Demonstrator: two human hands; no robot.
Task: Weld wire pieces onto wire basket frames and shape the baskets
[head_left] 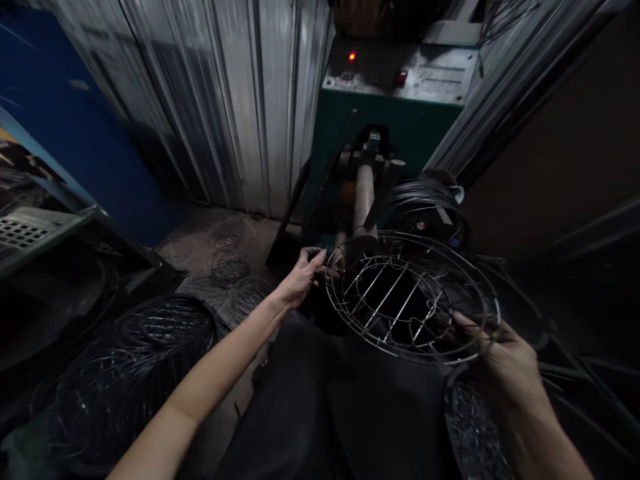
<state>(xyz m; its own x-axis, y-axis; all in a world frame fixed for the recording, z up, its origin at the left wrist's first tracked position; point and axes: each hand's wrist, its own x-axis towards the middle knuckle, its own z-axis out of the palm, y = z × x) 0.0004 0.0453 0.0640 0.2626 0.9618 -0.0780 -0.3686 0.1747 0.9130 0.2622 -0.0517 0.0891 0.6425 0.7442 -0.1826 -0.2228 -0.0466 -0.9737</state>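
A round wire rack (395, 293), with concentric rings and straight cross bars, is held tilted in front of a welding machine's thick metal arm (365, 193). My right hand (505, 350) is closed round the rack's right side, its fingers reaching under and through the wires. At the left rim, my left hand (299, 277) pinches with thumb and fingers; the exact contact is dark and small. The rack's left edge lies by the lower end of the machine's arm.
The green machine (390, 113) has a lit red lamp (353, 57). Wire coils (425, 200) hang at its right. A tub of wire rings (165, 327) stands at lower left, a bucket of metal pieces (475, 427) at lower right. Loose rings (227, 267) lie on the floor.
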